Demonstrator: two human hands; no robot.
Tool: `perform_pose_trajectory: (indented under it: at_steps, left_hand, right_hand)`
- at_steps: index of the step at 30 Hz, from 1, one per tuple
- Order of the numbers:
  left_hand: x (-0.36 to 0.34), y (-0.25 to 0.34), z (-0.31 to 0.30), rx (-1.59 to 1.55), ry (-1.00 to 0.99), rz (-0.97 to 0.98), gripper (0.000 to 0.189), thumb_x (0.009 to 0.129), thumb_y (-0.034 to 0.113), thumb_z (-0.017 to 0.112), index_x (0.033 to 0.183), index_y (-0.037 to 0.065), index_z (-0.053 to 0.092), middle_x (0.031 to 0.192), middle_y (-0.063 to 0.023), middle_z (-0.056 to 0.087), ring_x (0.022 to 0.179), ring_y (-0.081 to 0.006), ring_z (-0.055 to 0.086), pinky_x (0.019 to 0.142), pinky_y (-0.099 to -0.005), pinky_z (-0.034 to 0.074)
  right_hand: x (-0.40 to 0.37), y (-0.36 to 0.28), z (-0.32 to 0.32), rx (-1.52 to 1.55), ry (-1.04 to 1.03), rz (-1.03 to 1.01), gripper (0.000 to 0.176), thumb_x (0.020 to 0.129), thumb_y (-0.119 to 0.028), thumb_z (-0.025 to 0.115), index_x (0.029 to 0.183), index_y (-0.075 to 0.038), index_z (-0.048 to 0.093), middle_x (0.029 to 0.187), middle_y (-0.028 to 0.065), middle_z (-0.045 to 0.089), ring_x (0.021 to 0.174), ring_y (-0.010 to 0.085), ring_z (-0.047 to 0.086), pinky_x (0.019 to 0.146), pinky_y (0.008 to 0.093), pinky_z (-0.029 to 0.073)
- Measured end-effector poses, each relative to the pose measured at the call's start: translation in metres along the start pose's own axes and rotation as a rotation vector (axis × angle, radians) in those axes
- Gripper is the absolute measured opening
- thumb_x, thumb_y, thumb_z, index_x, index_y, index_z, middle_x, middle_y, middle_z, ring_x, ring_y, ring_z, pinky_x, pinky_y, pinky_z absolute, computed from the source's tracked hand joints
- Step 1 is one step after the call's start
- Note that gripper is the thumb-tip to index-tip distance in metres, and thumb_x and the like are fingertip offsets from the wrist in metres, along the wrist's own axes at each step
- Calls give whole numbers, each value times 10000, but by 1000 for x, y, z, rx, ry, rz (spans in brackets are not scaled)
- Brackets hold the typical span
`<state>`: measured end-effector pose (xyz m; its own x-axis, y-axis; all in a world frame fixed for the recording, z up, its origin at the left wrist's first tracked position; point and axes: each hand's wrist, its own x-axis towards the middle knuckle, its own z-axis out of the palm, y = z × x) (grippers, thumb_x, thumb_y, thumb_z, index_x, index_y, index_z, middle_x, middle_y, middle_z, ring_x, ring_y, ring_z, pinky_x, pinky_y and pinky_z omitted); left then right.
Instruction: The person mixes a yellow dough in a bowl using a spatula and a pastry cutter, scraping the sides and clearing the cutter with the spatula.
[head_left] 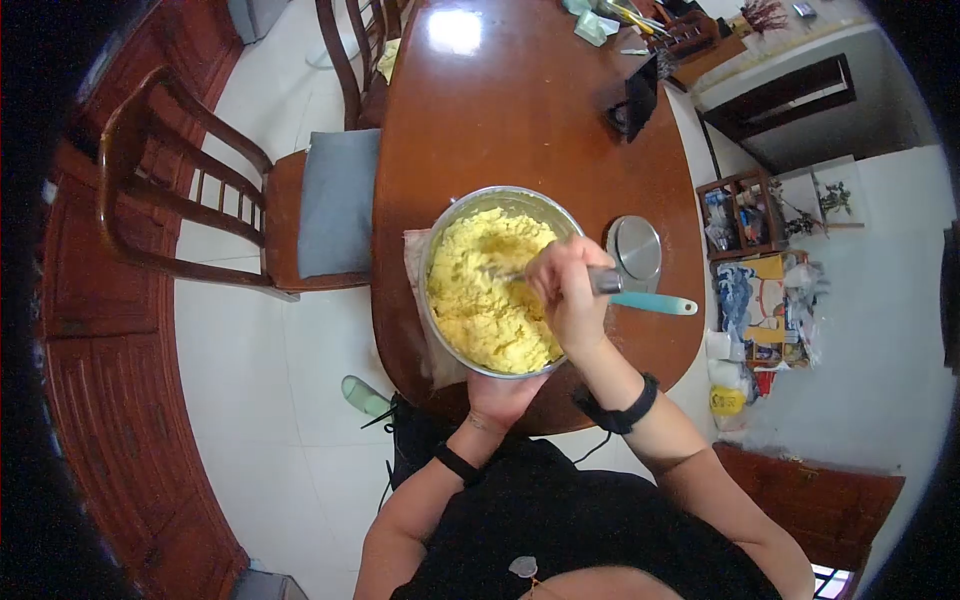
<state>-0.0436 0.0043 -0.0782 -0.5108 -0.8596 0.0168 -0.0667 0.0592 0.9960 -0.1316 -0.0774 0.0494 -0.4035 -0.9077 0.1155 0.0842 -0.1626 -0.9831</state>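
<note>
A large metal bowl (427, 290) stands on a light cloth (443, 366) near the table's edge. Crumbly yellow mash (480, 315) fills much of it. My right hand (570, 288) is closed round the dark handle of a utensil (604, 281), whose far end goes into the mash and is partly hidden. Against the bowl's near side, my left hand (500, 398) holds the bowl from below, its fingers mostly hidden under it. To the right of the bowl lies a turquoise handle (655, 302), beside a round metal lid or dish (638, 248).
The bowl rests on a brown wooden table (490, 120). A dark stand or tablet (634, 98) is at the back right. On the left is a wooden chair (285, 215) with a grey cushion (338, 205). Shelves with goods (740, 215) line the right wall.
</note>
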Motion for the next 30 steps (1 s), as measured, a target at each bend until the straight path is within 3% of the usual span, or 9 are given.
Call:
perform_pose_trajectory:
  at_steps: [10,12,14,18,20,23,27,29,30]
  left_hand:
    - [19,33,-16,-2068,-155,-441,625,898,525,268,1397,155,197,1454,-74,198,1342,-274,168,1091,-492,113]
    - [20,29,-18,-2036,-147,-431,644,891,554,172,1407,169,159,1470,-74,138,1351,-297,118,1079,-544,70]
    - [21,28,-16,-1215,-191,-252,637,895,545,193,1409,170,155,1468,-73,148,1351,-291,123,1085,-528,68]
    - [22,23,-16,-2079,-192,-423,636,894,547,166,1409,174,152,1471,-70,137,1352,-289,120,1085,-528,72]
    - [16,10,-9,-983,-233,-205,604,907,504,271,1400,164,195,1458,-61,194,1340,-254,180,1099,-469,104]
    - [9,2,-10,-1217,-193,-111,631,872,387,502,1373,117,232,1413,-66,296,1298,-228,281,1089,-386,194]
    - [7,4,-12,-1731,-149,-349,628,863,399,516,1365,121,263,1397,-50,331,1286,-217,303,1085,-378,198]
    - [11,1,-10,-539,-232,-89,599,880,382,491,1367,124,259,1394,-36,335,1283,-205,306,1082,-379,205]
    - [13,6,-15,-536,-232,-86,599,880,382,491,1367,124,259,1394,-36,335,1283,-205,306,1082,-379,205]
  right_hand:
    - [21,-82,-19,250,-128,-91,255,898,-170,394,651,-132,343,464,-35,305,349,57,289,343,203,274]
    - [30,-103,-15,241,-82,-117,267,892,-145,376,629,-136,333,451,-38,300,326,50,266,319,196,250]
    - [40,-116,-14,175,-166,-118,277,889,-133,370,617,-141,313,443,-37,294,315,54,255,318,201,256]
    - [50,-87,-1,124,-102,141,248,865,-137,425,630,-119,350,452,-35,282,333,62,232,334,216,214]
    - [51,-58,12,102,-105,151,249,843,-135,478,623,-112,363,464,-26,295,355,65,245,342,225,194]
    - [58,-24,36,62,73,71,315,816,-97,530,575,-118,328,479,-11,334,370,69,269,344,228,193]
    - [94,3,44,45,175,-23,296,803,-95,539,581,-117,345,479,-14,341,358,74,298,341,230,214]
    - [108,8,42,38,245,-38,291,794,-96,546,580,-125,352,476,-16,342,357,75,306,337,233,214]
    - [108,5,41,40,245,-42,291,794,-96,546,580,-125,352,476,-16,342,357,75,306,337,233,214]
